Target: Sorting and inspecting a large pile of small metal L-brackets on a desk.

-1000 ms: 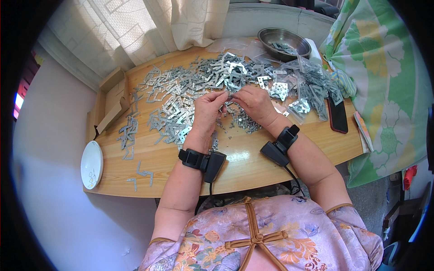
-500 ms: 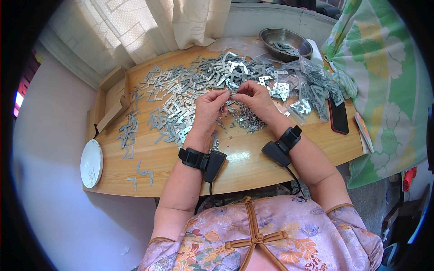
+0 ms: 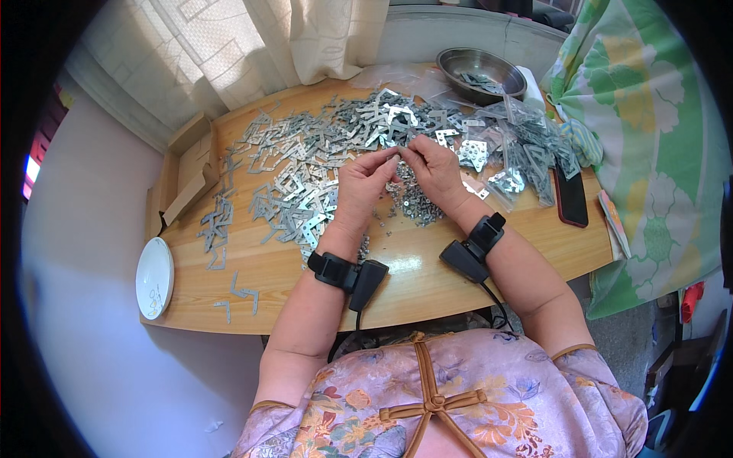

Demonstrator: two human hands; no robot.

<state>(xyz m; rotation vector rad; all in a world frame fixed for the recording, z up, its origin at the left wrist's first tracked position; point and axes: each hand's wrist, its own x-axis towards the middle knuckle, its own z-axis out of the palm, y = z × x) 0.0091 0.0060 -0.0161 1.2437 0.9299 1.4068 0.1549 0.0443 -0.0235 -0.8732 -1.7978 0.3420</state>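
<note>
My left hand (image 3: pixel 362 185) and my right hand (image 3: pixel 437 172) meet over the middle of the table, thumbs and fingers of both pinched together. Whatever sits between the fingertips is too small and too covered to name. Just below the fingers lies a heap of small metal screws or nuts (image 3: pixel 418 204). Flat L-shaped metal corner brackets (image 3: pixel 294 183) spread in a big loose pile to the left of and beyond my hands. Right of my right hand lie clear plastic bags (image 3: pixel 534 149) with brackets in them.
A steel bowl (image 3: pixel 505 70) with some brackets stands at the back right. A phone (image 3: pixel 571 200) lies near the table's right edge. On the left are an open cardboard box (image 3: pixel 189 183) and a white plate (image 3: pixel 153 267). A few brackets (image 3: pixel 246 292) lie at the front left.
Both hands have shifted slightly to the right, my left one most. The left fingers now stretch straighter toward the right fingertips. The brackets on the table look unchanged.
</note>
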